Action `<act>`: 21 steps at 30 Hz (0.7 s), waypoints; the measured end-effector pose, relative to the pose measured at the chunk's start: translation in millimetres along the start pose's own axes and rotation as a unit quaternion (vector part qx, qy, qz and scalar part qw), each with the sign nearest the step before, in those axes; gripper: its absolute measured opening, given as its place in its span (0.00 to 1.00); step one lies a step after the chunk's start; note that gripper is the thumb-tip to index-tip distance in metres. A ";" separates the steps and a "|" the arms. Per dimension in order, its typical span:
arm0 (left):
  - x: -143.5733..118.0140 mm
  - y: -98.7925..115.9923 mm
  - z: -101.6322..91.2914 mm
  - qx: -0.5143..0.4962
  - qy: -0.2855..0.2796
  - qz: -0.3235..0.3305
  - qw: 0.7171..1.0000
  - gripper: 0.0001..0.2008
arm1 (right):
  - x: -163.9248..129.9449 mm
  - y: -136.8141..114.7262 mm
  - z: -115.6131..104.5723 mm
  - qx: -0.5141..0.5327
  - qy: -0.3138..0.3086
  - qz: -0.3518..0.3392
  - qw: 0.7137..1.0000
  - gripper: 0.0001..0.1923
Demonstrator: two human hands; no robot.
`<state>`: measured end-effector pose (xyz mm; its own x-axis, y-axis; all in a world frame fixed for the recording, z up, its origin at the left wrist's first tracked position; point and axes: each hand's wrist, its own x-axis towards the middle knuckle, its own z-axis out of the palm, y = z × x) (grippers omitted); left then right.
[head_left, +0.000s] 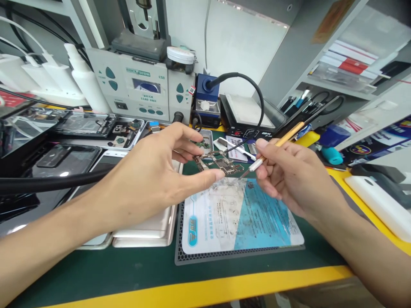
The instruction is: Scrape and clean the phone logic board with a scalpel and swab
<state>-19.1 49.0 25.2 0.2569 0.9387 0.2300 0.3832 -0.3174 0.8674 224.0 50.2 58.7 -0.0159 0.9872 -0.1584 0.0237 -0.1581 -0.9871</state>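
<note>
My left hand point(160, 167) reaches in from the left, its thumb and fingers closed on the edges of a small phone circuit board point(221, 163). The board is held above a white and blue printed mat point(221, 226). In my right hand point(285, 171) is a slim hobby knife point(272, 145) with a yellow-orange handle and a silvery collar, gripped like a pen. Its thin tip points down and left, close to the board's right edge. Whether the tip touches the board I cannot tell.
Phones and opened phone bodies point(86, 124) lie at the left. Behind stand a hot-air station point(128, 92), a blue soldering unit point(207, 100) and a white spray bottle point(85, 79). Tweezers and scissors point(311, 107) stand at the right. A thick black cable point(48, 186) runs beneath my left forearm.
</note>
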 end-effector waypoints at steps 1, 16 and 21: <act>0.0 -0.7 -0.1 -0.009 -0.003 -0.003 1.000 0.29 | -0.2 -0.1 -0.2 0.002 0.000 -0.001 1.000 0.19; 12.9 9.4 -7.9 -0.302 -0.048 -0.194 0.932 0.23 | -0.8 0.5 -1.2 0.042 -0.005 0.019 0.999 0.26; 13.8 14.7 -9.6 -0.424 -0.074 -0.244 0.869 0.22 | -2.0 -1.2 0.7 0.052 0.000 0.035 0.998 0.29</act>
<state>-18.5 58.6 45.4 0.3829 0.8858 -0.2620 -0.2963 0.3864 0.8735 223.3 48.4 60.2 -0.0187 0.9736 -0.2275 -0.0793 -0.2282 -0.9704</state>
